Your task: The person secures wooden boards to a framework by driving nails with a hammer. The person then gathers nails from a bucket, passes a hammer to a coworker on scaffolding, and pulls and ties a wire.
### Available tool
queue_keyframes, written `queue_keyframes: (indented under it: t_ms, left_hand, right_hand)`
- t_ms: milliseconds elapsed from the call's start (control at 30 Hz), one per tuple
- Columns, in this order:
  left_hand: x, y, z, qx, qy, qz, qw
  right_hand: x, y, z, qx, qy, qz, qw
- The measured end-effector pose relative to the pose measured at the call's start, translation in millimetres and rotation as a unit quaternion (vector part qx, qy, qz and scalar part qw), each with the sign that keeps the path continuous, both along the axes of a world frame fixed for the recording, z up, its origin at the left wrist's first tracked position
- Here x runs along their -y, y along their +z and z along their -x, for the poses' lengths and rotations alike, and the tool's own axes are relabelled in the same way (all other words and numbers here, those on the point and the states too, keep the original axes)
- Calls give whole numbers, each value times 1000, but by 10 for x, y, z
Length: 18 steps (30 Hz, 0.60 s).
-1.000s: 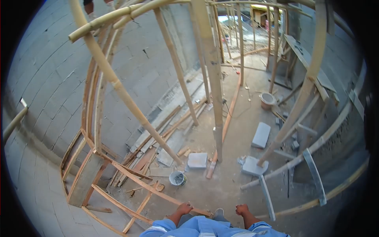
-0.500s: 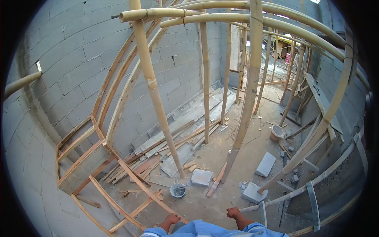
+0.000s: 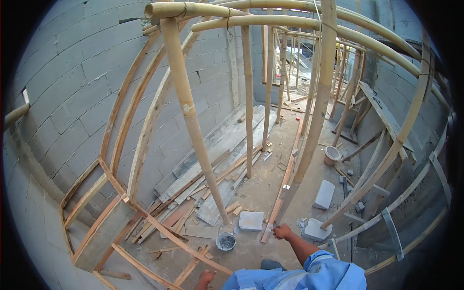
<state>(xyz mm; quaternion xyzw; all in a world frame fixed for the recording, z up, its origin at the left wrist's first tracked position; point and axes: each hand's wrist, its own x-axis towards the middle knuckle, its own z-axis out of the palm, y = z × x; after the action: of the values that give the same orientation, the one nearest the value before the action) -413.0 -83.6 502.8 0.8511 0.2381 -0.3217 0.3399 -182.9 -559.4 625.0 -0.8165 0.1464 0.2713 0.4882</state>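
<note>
My right hand reaches forward, fingers curled, just by the foot of a bamboo pole and the end of a long wooden plank. No object shows in that hand, and I cannot tell if it touches either one. Low in the view, my left hand hangs with curled fingers beside the wooden ladder-like frame; nothing shows in it. Between and beyond the hands are a bucket of grey material and a pale block.
Upright bamboo poles and curved overhead poles crowd the space. Loose boards lie along the left block wall. To the right are more blocks, a second bucket and a bamboo-and-wood structure.
My right hand has swung forward to the pole's foot, while my left hand has dropped lower and back. The view has shifted, so more of the long plank shows.
</note>
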Motion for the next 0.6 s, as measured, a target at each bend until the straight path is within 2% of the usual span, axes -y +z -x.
queue_keyframes:
  t_ms: [67,100,133,167,200,267,333,367,400,433,467,533,567,600]
  left_hand:
    - [-108,-13,-38,-2,-19,-40,999]
    - [-190,-14,-64,27,-169,-92,981]
    - [-284,-18,-77,56,-312,-141,938]
    - [-328,-32,-102,81,-444,-186,873]
    - [-294,-53,-146,42,-364,-147,919]
    - [-136,-57,-261,-34,-180,-62,981]
    - [-10,-60,-514,50,-294,-124,946]
    - [22,-76,-614,89,-343,-159,921]
    - [107,-74,-730,74,-209,-113,969]
    - [251,-50,-925,64,-70,-62,994]
    - [366,7,-1126,56,67,-6,996]
    - [499,169,-1409,76,147,32,986]
    - [583,287,-1490,84,186,53,978]
    - [663,366,-1531,87,196,61,975]
  right_hand:
    - [-15,164,-468,49,15,-13,999]
    - [11,208,-743,157,5,83,984]
    - [46,265,-1020,262,-3,178,949]
    - [85,450,-1323,262,-56,195,943]
    - [128,711,-1623,261,-105,212,936]
    - [239,1224,-2174,230,-238,10,944]
    - [578,1001,-3134,247,-275,76,926]
    - [730,912,-3394,347,-193,204,895]
    - [693,1181,-3452,444,-108,319,830]
    - [618,1614,-3380,370,19,359,857]
    - [490,2112,-3256,288,145,399,859]
    - [578,1984,-3437,279,303,547,729]
    - [692,1819,-3578,206,350,613,678]
    - [910,1302,-3889,147,386,688,596]
